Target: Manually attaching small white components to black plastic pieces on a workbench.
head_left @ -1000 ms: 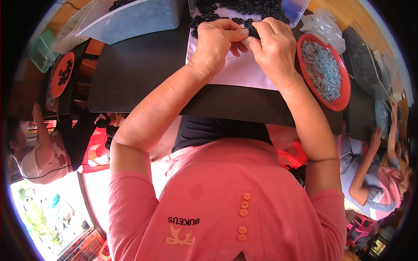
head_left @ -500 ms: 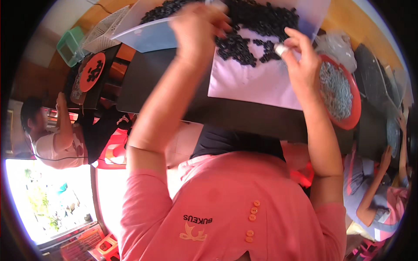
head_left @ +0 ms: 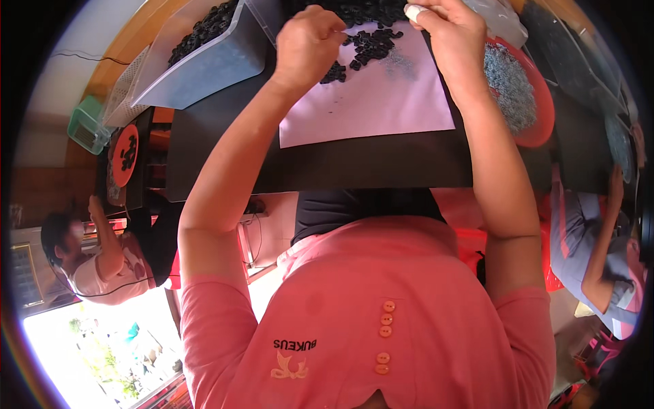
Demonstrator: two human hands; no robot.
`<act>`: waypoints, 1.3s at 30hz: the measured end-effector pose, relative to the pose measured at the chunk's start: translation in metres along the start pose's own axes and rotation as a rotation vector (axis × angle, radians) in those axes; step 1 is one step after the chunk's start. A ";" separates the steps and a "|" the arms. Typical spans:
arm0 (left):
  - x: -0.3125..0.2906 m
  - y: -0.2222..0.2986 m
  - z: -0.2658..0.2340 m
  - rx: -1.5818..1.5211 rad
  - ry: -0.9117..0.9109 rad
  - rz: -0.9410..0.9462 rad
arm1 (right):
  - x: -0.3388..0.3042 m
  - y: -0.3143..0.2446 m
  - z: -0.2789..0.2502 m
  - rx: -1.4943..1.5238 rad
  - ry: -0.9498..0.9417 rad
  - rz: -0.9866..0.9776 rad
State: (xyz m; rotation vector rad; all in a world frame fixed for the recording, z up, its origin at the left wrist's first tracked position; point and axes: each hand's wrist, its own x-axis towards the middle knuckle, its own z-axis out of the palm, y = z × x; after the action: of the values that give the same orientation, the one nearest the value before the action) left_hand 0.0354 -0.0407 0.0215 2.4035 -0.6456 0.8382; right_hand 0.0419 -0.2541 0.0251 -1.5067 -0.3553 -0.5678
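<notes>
My left hand (head_left: 308, 49) has its fingers curled together over the left side of a pale lilac sheet (head_left: 368, 116), beside small black parts (head_left: 371, 49). Whatever it pinches is hidden. My right hand (head_left: 455, 37), with a white wrap on its thumb (head_left: 413, 12), is above the sheet's right edge near the top of the picture. Its fingers are drawn together, and what lies between them is too small to tell. Loose tiny grey metal pieces (head_left: 400, 65) are scattered on the sheet next to the black parts.
A translucent bin (head_left: 218, 75) of black parts stands at left. An orange-red bowl (head_left: 543, 112) of small metal pieces sits by my right forearm, near a clear plastic bag (head_left: 497, 20). The dark table (head_left: 381, 163) ends before me. People sit at left (head_left: 102, 266) and right (head_left: 593, 252).
The view has shifted, showing more of the left bin. My right hand's fingers have come together, where they were apart before. My left hand, blurred earlier, has slowed above the sheet.
</notes>
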 end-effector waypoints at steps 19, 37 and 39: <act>0.019 -0.039 0.049 0.237 -0.210 0.120 | -0.014 -0.007 0.008 -1.067 -0.837 -0.112; -0.067 0.008 -0.016 0.016 -0.309 0.025 | -0.029 0.013 0.015 -0.905 -0.667 -0.608; -0.068 0.006 -0.019 0.003 -0.340 -0.047 | -0.029 0.014 0.019 -1.090 -0.766 -0.446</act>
State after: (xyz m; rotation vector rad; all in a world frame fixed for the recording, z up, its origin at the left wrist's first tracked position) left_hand -0.0231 -0.0159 -0.0094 2.5771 -0.7091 0.4124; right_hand 0.0277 -0.2319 -0.0018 -2.7279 -1.1131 -0.5260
